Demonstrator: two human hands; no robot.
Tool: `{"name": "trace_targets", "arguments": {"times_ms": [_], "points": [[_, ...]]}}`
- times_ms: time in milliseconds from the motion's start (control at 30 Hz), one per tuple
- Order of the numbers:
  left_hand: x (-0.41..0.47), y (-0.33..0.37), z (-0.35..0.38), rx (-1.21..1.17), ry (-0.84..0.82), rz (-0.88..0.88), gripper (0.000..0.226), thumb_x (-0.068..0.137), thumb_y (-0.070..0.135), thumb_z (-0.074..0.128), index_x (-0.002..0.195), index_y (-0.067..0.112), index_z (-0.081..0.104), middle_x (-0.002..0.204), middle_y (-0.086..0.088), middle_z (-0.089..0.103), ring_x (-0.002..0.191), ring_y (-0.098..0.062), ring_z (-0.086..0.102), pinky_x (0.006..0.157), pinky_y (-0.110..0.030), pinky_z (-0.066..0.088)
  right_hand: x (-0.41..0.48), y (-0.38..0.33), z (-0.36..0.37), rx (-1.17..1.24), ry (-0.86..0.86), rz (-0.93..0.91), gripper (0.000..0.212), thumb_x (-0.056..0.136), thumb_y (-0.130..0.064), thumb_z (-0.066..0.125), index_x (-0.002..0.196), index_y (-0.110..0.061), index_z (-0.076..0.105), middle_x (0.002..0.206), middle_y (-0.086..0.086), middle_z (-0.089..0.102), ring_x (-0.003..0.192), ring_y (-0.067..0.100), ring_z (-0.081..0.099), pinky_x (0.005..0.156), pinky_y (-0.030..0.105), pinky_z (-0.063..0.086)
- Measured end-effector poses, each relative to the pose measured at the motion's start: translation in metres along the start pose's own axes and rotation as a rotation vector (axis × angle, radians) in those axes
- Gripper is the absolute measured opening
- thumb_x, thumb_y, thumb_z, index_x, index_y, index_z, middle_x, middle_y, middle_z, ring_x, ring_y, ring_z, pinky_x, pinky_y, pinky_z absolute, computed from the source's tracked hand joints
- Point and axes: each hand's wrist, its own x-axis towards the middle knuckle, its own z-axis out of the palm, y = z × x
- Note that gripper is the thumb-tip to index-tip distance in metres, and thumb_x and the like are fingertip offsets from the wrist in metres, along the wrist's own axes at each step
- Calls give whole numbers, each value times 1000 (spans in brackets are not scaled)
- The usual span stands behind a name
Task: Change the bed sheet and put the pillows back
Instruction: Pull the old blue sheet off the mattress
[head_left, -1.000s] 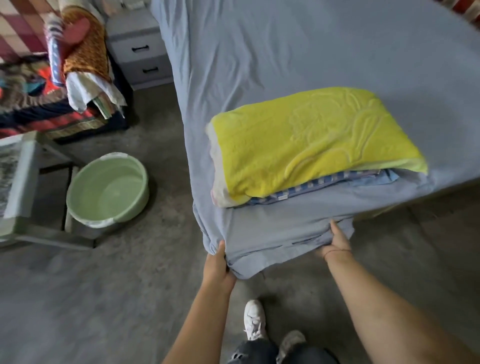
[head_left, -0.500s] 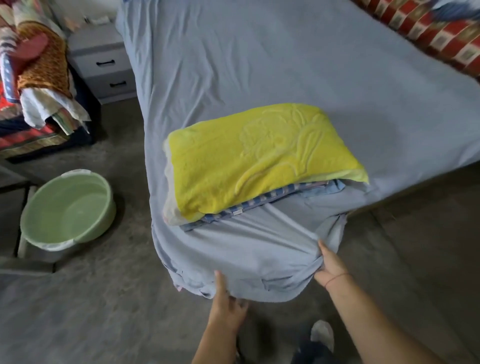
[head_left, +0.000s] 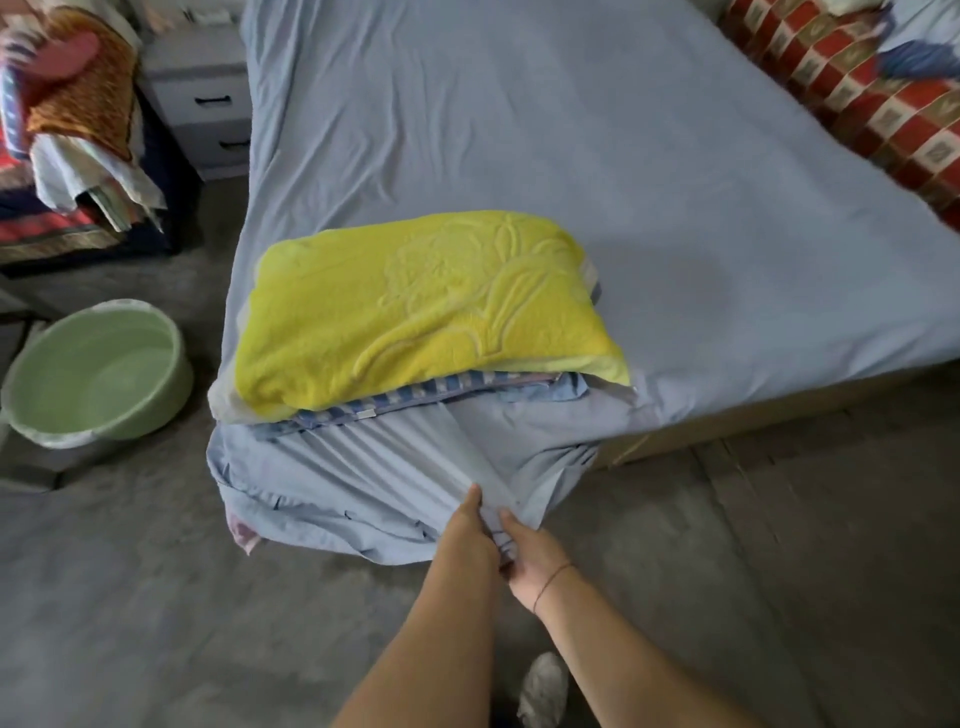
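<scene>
You are fitting the sheet. It already covers the bed, and its slack end hangs bunched off the near corner, just below the pillow. Your left hand and right hand sit side by side, about touching, and both pinch the same gathered hem with thumbs on top. The fingers are under the cloth, so I cannot tell how they curl.

I judge that the next move is to draw that slack taut and tuck it under the corner. The pillow's weight sits right at that edge, so pull low and evenly or the stack may slide.

The sheet is thin, pale blue and soft, creased across the top, with pleats fanning out from your grip. The pillow is a plump rectangle in yellow towelling with a raised floral pattern. Under it lies 1 flat blue-checked layer; I cannot tell whether it is a pillow or folded cloth. A round, smooth green basin stands on the rough grey floor beside the bed's left edge
</scene>
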Motion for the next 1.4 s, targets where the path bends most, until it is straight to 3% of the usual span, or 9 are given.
{"name": "trace_targets", "arguments": {"times_ms": [67, 167, 267, 433, 567, 767, 1067, 1233, 1400], "points": [[-2, -5, 3, -41, 21, -29, 58, 94, 52, 53, 129, 5, 54, 113, -16, 62, 102, -32, 57, 89, -41, 44, -4, -5, -1, 4, -15, 67, 37, 98, -22, 53, 124, 4, 57, 109, 17, 68, 99, 27, 66, 86, 36, 51], [2, -7, 2, -69, -9, -112, 58, 81, 55, 69, 89, -2, 67, 84, -15, 65, 76, -29, 57, 74, -39, 48, -5, -11, -4, -4, -86, 98, 54, 91, -29, 63, 136, -2, 48, 144, 14, 47, 138, 30, 38, 113, 42, 30], [13, -7, -5, -182, -161, -125, 51, 85, 42, 69, 106, -5, 67, 105, -21, 69, 95, -33, 64, 86, -43, 51, 3, -13, -7, 87, -87, 32, 42, 95, -18, 57, 131, 3, 52, 124, 16, 62, 119, 33, 56, 102, 42, 44], [31, -3, -19, -259, -172, 195, 38, 95, 23, 59, 116, -8, 61, 111, -24, 68, 92, -31, 69, 67, -36, 60, 11, -23, -7, 81, -147, 52, 31, 94, -14, 56, 120, 1, 62, 96, 11, 69, 86, 20, 62, 70, 26, 43], [38, -10, -39, -230, -167, 236, 39, 99, 19, 51, 123, -11, 56, 120, -26, 64, 104, -32, 66, 77, -35, 60, 17, -51, 6, 155, -177, 152, 46, 95, -31, 49, 89, 9, 68, 81, 25, 71, 72, 35, 69, 77, 45, 50], [38, -11, -37, -224, -132, 244, 27, 98, 14, 53, 119, -3, 57, 118, -17, 67, 102, -28, 65, 72, -36, 59, 53, -117, -12, 326, 56, -74, 20, 101, -20, 45, 93, -8, 58, 57, 7, 69, 76, 30, 59, 66, 43, 47], [56, -7, -55, -273, -108, 256, 36, 99, 13, 49, 127, -10, 52, 123, -26, 62, 104, -33, 66, 76, -40, 60, 83, -157, -66, 604, 58, -103, 13, 90, -15, 57, 101, -12, 60, 117, 12, 61, 100, 32, 56, 100, 49, 36], [70, -1, -65, -402, 71, 406, 27, 99, 9, 49, 125, 0, 54, 109, -17, 69, 84, -25, 71, 69, -37, 61, 90, -177, -89, 622, 55, -61, 21, 99, -27, 45, 101, -11, 60, 100, 14, 61, 97, 32, 56, 104, 49, 35], [82, -39, -25, -538, 95, 282, 39, 96, 40, 53, 119, 9, 59, 129, -14, 59, 99, -26, 63, 69, -42, 60, 86, -156, -125, 358, 32, 24, 36, 101, -27, 42, 97, -6, 71, 99, 17, 71, 93, 33, 60, 73, 45, 58]]}}
